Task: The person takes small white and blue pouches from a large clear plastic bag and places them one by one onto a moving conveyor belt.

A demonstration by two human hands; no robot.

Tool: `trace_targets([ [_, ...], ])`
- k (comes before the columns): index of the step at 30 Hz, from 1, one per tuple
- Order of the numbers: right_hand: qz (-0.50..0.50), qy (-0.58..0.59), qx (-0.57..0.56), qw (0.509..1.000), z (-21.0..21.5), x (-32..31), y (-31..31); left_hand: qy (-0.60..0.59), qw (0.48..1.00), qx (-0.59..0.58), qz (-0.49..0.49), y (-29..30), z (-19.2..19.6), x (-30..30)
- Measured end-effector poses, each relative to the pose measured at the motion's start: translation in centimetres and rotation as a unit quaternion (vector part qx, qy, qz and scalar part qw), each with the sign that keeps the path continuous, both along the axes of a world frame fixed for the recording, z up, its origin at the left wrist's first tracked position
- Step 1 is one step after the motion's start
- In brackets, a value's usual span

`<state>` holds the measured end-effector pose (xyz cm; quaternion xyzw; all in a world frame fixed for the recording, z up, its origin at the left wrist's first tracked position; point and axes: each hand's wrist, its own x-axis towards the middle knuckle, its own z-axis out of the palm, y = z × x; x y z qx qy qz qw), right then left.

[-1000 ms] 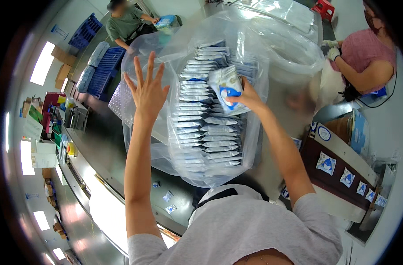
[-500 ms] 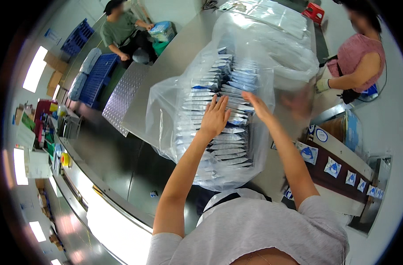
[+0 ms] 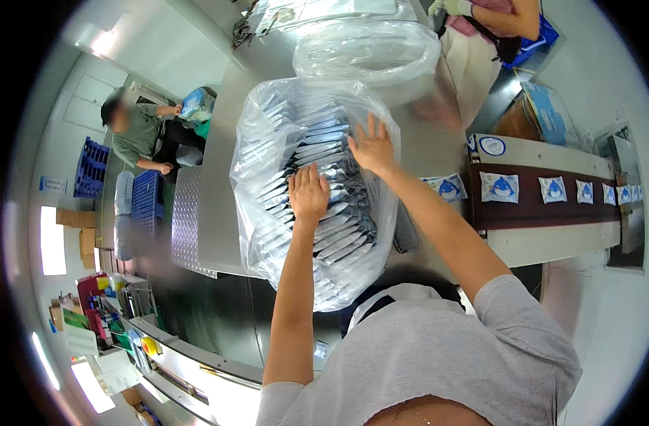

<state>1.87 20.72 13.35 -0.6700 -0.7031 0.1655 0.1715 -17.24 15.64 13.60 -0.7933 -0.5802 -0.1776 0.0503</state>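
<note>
Clear plastic bag [image 3: 317, 86] packed with rows of silver-blue packets [image 3: 326, 148], two bare hands laid over it.

The left hand [image 3: 309, 193] lies flat on the middle of the rows, fingers straight and close together, gripping nothing visible; the right hand [image 3: 372, 148] is at the right side of the rows, fingers fairly straight and thumb spread wide, though whether it presses plastic or packets I cannot tell. The left forearm covers some lower packets. The bag rests on a steel table [image 3: 432, 135], a loose clear bag [image 3: 367, 53] just beyond it. To the right, a dark conveyor belt [image 3: 530, 209] carries more packets in single file, and one packet [image 3: 446, 187] lies near its end, beside the right forearm.
</note>
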Motion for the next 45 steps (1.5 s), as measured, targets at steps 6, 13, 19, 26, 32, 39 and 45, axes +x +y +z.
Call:
trace_targets([
  [6,0.015,0.011,0.196,0.980,2.1,0.6,-3.6,0.038,0.999,0.010,-0.034,-0.2,-0.9,0.3],
  [13,0.030,0.210,0.279,0.936,3.0,5.7,-14.1,0.085,0.995,-0.044,-0.017,-0.8,-1.5,-0.1],
  [19,-0.017,0.213,0.192,0.958,-3.2,17.3,-18.5,0.088,0.994,-0.029,-0.055,-0.9,-1.4,0.6],
  [26,-0.115,-0.148,0.050,0.981,-4.8,45.4,-19.4,-0.193,0.918,-0.340,-0.064,-2.4,5.2,4.5],
  [32,0.090,-0.199,-0.316,0.923,-3.1,50.9,-17.0,-0.393,0.725,-0.491,-0.281,-12.2,7.3,21.6],
  [39,0.319,0.124,-0.167,0.925,-5.8,35.0,-5.5,-0.591,0.431,-0.674,0.106,-15.9,-12.5,29.3],
  [45,0.276,0.078,-0.415,0.863,-9.1,27.0,-3.9,-0.846,0.153,-0.444,0.252,-12.4,-14.7,31.1],
])
